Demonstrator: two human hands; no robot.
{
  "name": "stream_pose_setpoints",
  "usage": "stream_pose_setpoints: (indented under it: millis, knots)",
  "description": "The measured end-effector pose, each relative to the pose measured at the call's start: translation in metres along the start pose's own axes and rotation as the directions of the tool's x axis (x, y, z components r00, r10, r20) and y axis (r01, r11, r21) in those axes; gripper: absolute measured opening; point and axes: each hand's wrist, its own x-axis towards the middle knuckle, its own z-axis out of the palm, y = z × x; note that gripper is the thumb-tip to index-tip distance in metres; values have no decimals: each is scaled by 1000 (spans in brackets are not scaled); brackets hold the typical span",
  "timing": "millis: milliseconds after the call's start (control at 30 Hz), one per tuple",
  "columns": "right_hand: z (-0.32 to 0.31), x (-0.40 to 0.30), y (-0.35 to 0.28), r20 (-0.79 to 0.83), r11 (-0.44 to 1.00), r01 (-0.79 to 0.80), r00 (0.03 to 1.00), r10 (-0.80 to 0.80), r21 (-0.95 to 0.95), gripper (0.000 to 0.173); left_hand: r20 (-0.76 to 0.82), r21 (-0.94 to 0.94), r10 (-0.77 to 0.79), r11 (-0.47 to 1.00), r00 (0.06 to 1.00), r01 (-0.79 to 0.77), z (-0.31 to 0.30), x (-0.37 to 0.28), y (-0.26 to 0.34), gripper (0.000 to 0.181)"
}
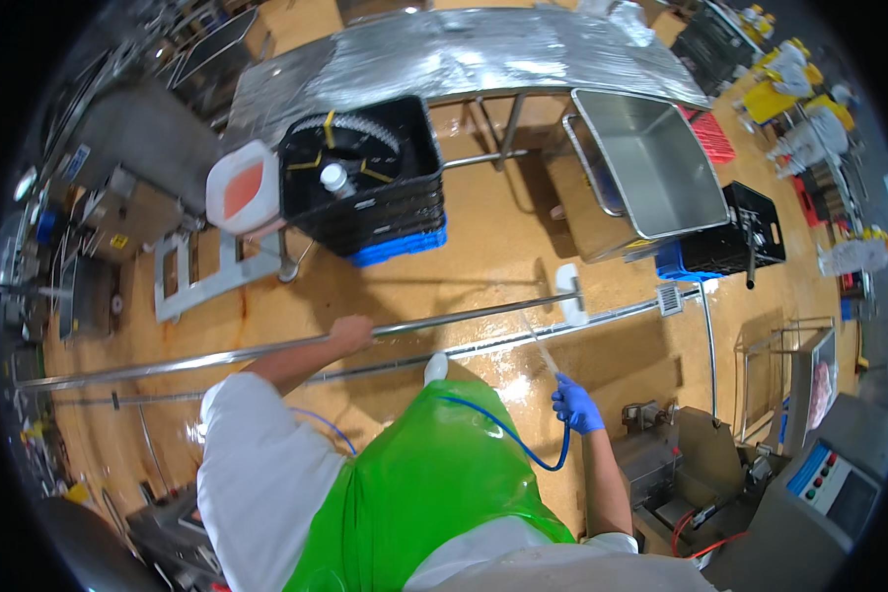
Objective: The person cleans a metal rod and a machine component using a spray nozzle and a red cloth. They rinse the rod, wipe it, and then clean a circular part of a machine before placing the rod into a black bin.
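Note:
My bare left hand point(351, 334) grips a long metal pole point(229, 356), which reaches from the far left to a white flat head point(570, 296) above the floor. In a blue glove, my right hand point(579, 404) is closed around the end of a blue hose point(551, 466). A thin stream of water point(543, 348) runs from the hose up toward the pole's head end. Part of the hose hangs in a loop in front of my green apron point(444, 459). Whether the water strikes the white head or the floor is hard to tell.
Stacked black crates point(396, 214) stand ahead, beside a white tub point(244, 189) of reddish liquid. A wheeled steel bin point(655, 170) is ahead right. Drain channels point(488, 342) cross the wet floor point(481, 259). Machinery point(792, 481) stands close at right. Several people point(781, 78) work far right.

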Motion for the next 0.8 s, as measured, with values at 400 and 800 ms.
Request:
stream_pose_setpoints:
  millis: [400, 800]
  knots:
    - [-4, 54, 1, 160, 1000, -16, 987, 11, 26, 37, 30, 25, -176, 984, 984, 175, -11, -49, -88, 29]
    - [-8, 75, -6, 13, 989, -145, 989, 145, -42, 25, -345, 143, -81, 980, 935, 138, -92, -111, -87, 38]
